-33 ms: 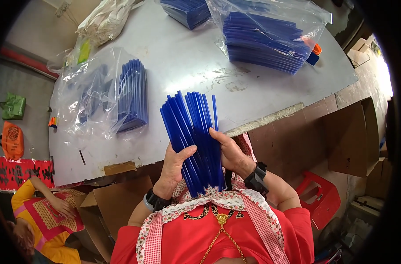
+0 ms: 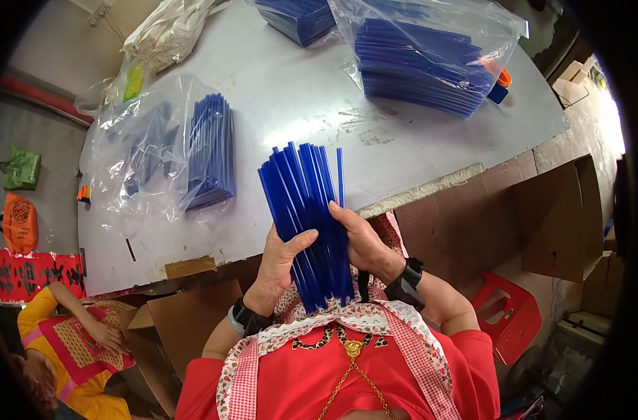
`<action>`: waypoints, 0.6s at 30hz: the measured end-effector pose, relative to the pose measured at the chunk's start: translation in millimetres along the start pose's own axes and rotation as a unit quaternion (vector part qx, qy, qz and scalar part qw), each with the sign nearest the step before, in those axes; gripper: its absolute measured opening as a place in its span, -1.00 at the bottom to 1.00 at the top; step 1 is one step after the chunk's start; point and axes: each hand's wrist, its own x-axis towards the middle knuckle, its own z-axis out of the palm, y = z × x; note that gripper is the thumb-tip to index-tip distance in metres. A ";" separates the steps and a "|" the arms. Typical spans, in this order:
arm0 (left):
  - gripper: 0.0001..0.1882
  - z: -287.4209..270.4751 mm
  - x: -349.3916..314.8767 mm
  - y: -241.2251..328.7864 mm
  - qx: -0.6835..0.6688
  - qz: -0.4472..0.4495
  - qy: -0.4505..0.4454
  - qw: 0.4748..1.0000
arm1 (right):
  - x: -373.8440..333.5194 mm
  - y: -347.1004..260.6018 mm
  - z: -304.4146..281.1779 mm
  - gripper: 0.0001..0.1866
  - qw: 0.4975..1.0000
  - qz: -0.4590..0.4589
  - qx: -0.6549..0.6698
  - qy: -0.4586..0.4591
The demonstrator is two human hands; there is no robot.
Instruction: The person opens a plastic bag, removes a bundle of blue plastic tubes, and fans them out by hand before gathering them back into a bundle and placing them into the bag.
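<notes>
A bundle of long translucent blue plastic tubes (image 2: 306, 203) is held upright between my two hands in front of my apron, its lower ends near my waist. My left hand (image 2: 280, 259) is wrapped round the left side, thumb lying across the front. From the right, my right hand (image 2: 364, 241) grips the bundle with its thumb raised near one tube (image 2: 341, 175) that stands slightly apart from the others. The tubes' upper ends are uneven and a little fanned, in front of the table (image 2: 284, 112). Most of my fingers are hidden behind the bundle.
Bagged blue tubes (image 2: 210, 150) lie at the table's left; another bagged stack (image 2: 424, 66) lies far right, beside an orange-and-blue object (image 2: 500, 87). A cardboard box (image 2: 557, 217) and red stool (image 2: 508, 315) stand right. A person in yellow sleeves (image 2: 95, 329) is at lower left.
The bundle has shifted slightly right at its upper end and looks a little narrower. My right hand has moved slightly left, closer to my left hand.
</notes>
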 end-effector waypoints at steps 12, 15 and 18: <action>-0.28 -2.8 6.8 49.2 0.117 -0.129 -0.215 0.961 | -6.9 -3.0 6.6 -0.17 0.741 -0.345 -0.575 0.038; -0.26 -1.9 8.7 23.5 0.088 -0.157 -0.218 0.959 | -17.4 -6.7 0.9 -0.13 0.798 -0.275 -0.535 0.042; -0.25 1.7 17.6 2.1 0.052 -0.202 -0.224 0.952 | -35.0 -12.9 -4.0 -0.11 0.898 -0.164 -0.404 0.061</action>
